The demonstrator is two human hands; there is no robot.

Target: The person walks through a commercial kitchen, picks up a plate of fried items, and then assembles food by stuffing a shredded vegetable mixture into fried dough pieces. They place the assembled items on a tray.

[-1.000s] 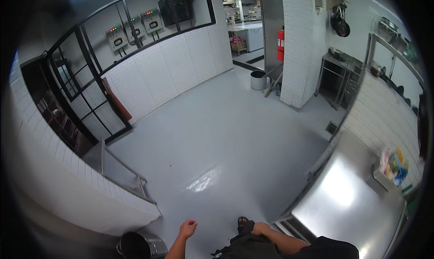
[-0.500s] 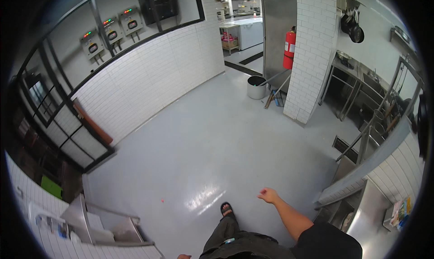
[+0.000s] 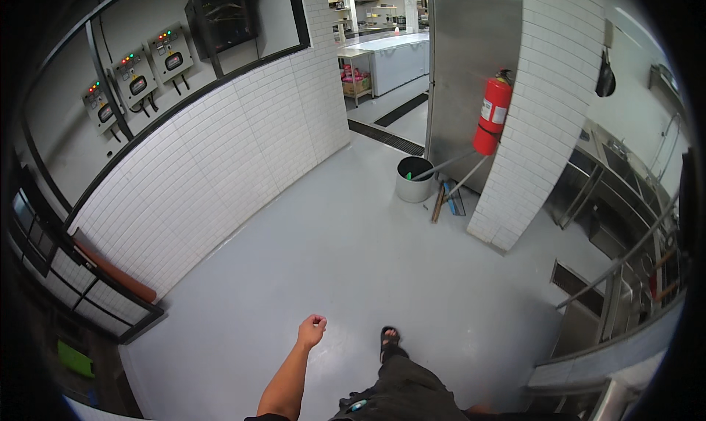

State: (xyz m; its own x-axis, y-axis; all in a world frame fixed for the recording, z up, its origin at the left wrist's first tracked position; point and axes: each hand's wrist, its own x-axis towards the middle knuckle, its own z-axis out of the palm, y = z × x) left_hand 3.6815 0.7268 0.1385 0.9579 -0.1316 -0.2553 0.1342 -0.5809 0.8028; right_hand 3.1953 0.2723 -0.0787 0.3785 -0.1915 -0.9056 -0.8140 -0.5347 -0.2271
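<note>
Apparently empty, the left hand [image 3: 313,331] hangs above the floor [image 3: 294,252], its fingers curled loosely inward. The right hand [image 3: 479,408] is only a blurred patch of skin at the lower rim, so I cannot tell whether it grips anything. Nearest to both are the dark trousers [image 3: 412,388] and an open sandal [image 3: 390,338] on the near part of the floor. At the floor's far edge, long handles [image 3: 456,161] slant from and beside the grey bucket [image 3: 414,191]; a foot catching them might topple them or tip it. Toward the floor's right edge, the drain grate [image 3: 577,287] could trip a careless step, and the glossy surface might slip if wet.
</note>
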